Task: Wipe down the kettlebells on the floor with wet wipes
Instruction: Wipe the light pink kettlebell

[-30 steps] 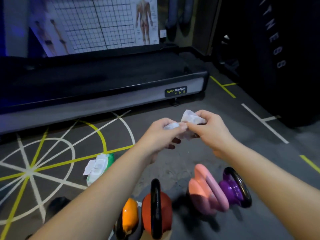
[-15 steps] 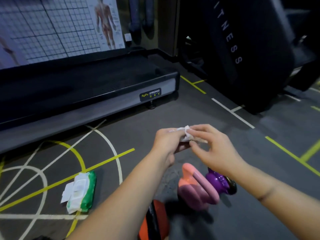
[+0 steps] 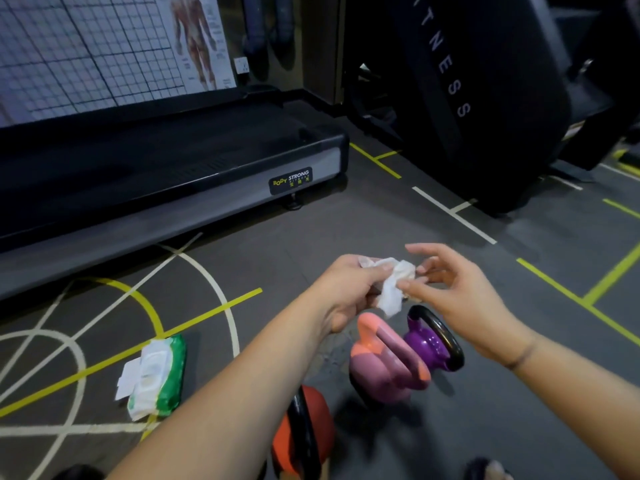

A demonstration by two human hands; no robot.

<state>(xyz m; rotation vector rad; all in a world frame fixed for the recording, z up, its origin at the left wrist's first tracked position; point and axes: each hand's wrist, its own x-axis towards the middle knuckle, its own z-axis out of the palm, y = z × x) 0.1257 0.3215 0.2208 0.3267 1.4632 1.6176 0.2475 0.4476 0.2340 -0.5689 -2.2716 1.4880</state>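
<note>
A crumpled white wet wipe (image 3: 393,285) hangs between both hands above the floor. My left hand (image 3: 349,292) grips its upper end, and my right hand (image 3: 457,292) pinches its right side with thumb and fingertips, the other fingers spread. Below them stand a pink kettlebell (image 3: 384,362), a purple kettlebell with a black handle (image 3: 433,344) to its right, and a red-orange kettlebell with a black handle (image 3: 304,431) nearer to me, partly hidden by my left forearm.
A green and white pack of wet wipes (image 3: 156,379) lies on the floor to the left. A treadmill deck (image 3: 173,174) runs across the back. A dark fitness machine (image 3: 485,98) stands at the right. The grey floor carries yellow and white lines.
The view has swung right, so the orange kettlebell has left the frame. The wipe has been pulled out longer between my hands, and my right fingers have spread.
</note>
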